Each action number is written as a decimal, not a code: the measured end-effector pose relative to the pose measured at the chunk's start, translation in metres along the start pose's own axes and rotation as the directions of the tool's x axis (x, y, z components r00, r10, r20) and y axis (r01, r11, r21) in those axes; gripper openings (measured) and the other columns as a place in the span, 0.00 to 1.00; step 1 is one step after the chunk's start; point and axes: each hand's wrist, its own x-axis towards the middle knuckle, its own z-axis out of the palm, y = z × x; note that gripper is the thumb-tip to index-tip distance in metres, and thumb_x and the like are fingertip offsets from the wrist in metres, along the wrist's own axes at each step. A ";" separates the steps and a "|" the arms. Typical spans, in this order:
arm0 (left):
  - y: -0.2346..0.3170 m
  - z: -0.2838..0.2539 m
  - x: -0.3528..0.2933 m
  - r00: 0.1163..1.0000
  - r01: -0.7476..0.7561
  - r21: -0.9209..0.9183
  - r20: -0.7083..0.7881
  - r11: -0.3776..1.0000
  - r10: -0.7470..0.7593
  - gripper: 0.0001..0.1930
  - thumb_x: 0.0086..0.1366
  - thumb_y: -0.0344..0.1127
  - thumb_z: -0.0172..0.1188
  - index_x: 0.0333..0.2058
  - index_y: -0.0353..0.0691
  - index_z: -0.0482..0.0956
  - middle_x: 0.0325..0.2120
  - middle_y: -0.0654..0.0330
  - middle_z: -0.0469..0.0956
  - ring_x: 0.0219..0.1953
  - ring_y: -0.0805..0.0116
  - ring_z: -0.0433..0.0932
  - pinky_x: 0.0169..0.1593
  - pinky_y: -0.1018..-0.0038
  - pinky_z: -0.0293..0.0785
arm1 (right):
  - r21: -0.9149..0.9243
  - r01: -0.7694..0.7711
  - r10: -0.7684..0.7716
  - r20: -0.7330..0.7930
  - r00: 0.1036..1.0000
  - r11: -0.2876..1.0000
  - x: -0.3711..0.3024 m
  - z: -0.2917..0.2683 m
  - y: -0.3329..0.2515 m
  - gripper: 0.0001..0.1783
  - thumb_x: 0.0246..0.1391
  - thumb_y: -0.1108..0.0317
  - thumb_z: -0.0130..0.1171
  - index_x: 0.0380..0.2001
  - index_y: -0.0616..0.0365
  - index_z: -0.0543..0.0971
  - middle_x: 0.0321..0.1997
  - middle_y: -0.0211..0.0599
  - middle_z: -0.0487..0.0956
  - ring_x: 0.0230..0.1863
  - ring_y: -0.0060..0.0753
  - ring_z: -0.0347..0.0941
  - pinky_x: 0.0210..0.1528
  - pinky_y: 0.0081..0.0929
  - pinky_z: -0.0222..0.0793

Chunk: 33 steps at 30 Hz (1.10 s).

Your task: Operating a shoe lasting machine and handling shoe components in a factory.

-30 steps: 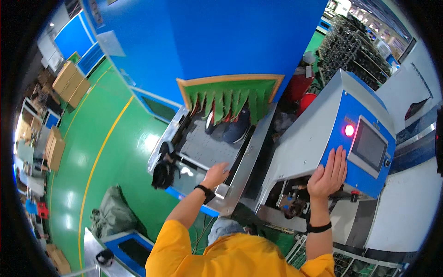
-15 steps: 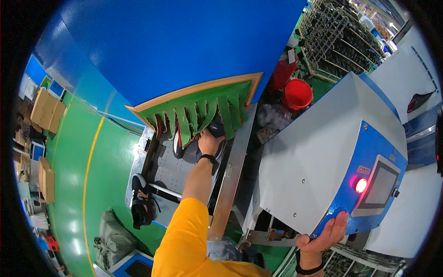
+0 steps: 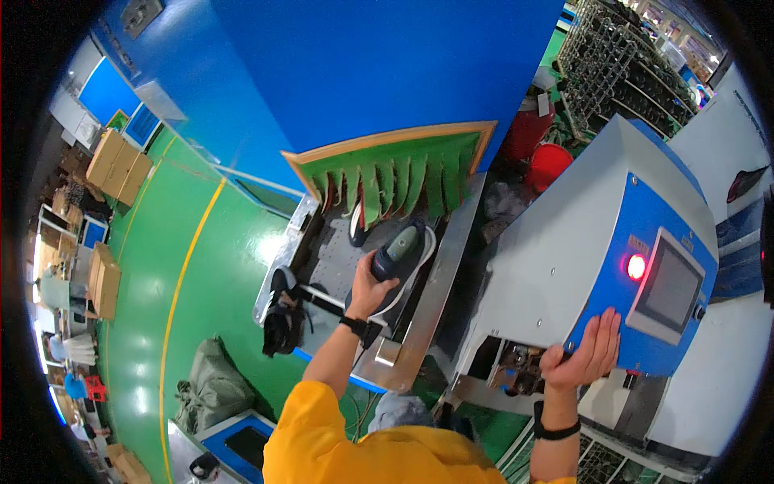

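Observation:
My left hand [image 3: 372, 285] is closed round the heel end of a dark shoe [image 3: 389, 297] with a white sole edge and a greyish-green last in its opening. The shoe lies at the front of the perforated metal bed, just before the green strip curtain [image 3: 395, 189]. Part of a second shoe [image 3: 356, 227], black and white, shows under the strips, its rest hidden. Flat against the lower edge of the blue control panel [image 3: 601, 302] rests my right hand [image 3: 582, 353], fingers stretched and thumb apart, holding nothing.
Beside the bed, at its left, sits another black shoe [image 3: 282, 315]. The panel has a lit red button [image 3: 636, 266] and a dark screen [image 3: 667, 286]. A grey sack [image 3: 214, 379] lies on the green floor. Behind the machine are a red bucket [image 3: 550, 167] and wire racks [image 3: 601, 68].
My left hand has drawn back from the curtain with the shoe, which is now out in the open. My right hand stays on the panel edge. The view has shifted slightly.

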 end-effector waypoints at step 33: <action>0.238 -0.006 -0.346 0.542 0.645 -0.357 0.837 0.675 -0.075 0.14 0.72 0.43 0.58 0.48 0.39 0.75 0.31 0.68 0.73 0.31 0.81 0.71 0.31 0.80 0.69 | -0.021 -0.676 -0.378 0.842 0.385 -0.736 -0.219 -0.234 0.078 0.46 0.41 0.63 0.71 0.65 0.63 0.66 0.56 0.45 0.78 0.51 0.39 0.79 0.53 0.34 0.77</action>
